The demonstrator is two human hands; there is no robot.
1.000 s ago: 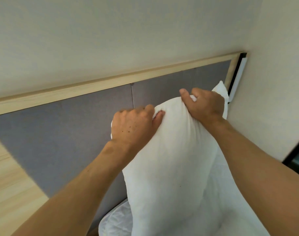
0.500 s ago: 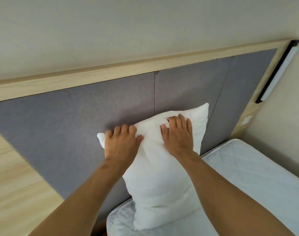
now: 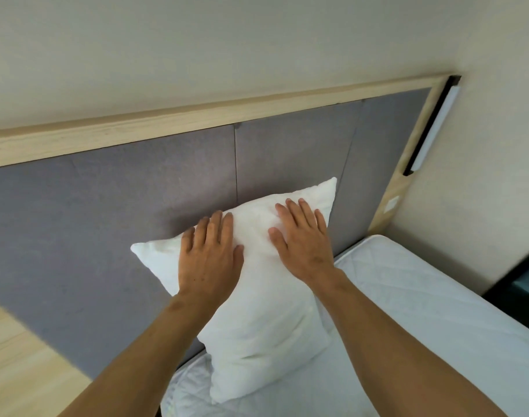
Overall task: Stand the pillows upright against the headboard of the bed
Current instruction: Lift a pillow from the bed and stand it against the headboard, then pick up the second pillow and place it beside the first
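A white pillow (image 3: 263, 332) stands on its lower edge on the mattress (image 3: 438, 311) and leans against the grey padded headboard (image 3: 106, 206). My left hand (image 3: 210, 254) lies flat on the pillow's upper left part, fingers spread. My right hand (image 3: 305, 239) lies flat on the upper right part, fingers spread too. Neither hand grips the fabric; both press on its face. The pillow's top right corner (image 3: 329, 188) points up. Only this one pillow is in view.
A light wooden rail (image 3: 197, 115) caps the headboard, with a pale wall above it. A white strip lamp (image 3: 435, 127) in a black mount sits on the headboard's right post. Wooden flooring (image 3: 19, 365) shows at the lower left. A dark object (image 3: 525, 284) stands at the right edge.
Both hands held the pillow's top edge in the air; now the pillow rests against the headboard and the hands have opened flat on its face.
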